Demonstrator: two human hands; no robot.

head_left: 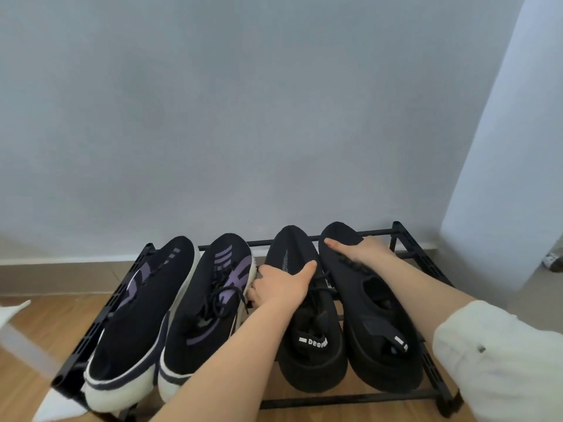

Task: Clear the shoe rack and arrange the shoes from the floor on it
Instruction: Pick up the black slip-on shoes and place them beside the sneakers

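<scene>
A low black metal shoe rack (pixel 414 251) stands against the wall with two pairs of shoes on its top bars. At the left lie two black sneakers with purple marks and white soles (pixel 143 303) (pixel 210 303). At the right lie two all-black knit sneakers (pixel 310 345) (pixel 380 333), toes toward the wall. My left hand (pixel 280 287) wraps over the toe half of the left black sneaker. My right hand (pixel 362 249) grips the toe half of the right black sneaker.
A pale blue-grey wall rises behind the rack, with a beige skirting strip (pixel 61 272) along its foot. Wooden floor (pixel 39 324) shows at the left. A white object (pixel 12 312) sits at the left edge. A wall corner (pixel 499 178) juts out at the right.
</scene>
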